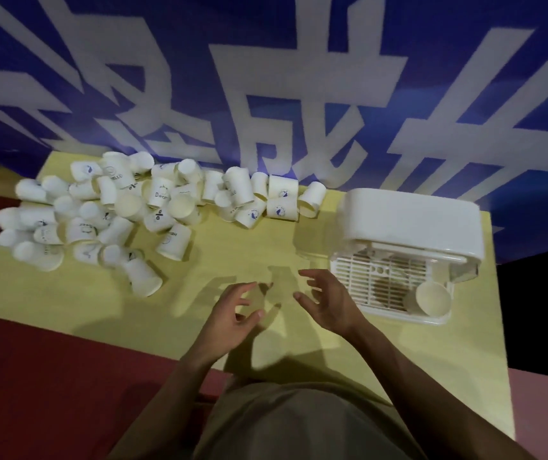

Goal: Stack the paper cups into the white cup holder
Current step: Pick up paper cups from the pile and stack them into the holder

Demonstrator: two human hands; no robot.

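On the yellow mat (239,254), printed white paper cups (126,210) heaped beside white cup holder (409,227); hands (279,307) empty, fingers spread

matt paper cups (166,207), glossy plastic holder (412,224)

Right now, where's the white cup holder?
In the head view, the white cup holder stands at the right end of the yellow table, just beyond the right hand, with one paper cup on its grille.
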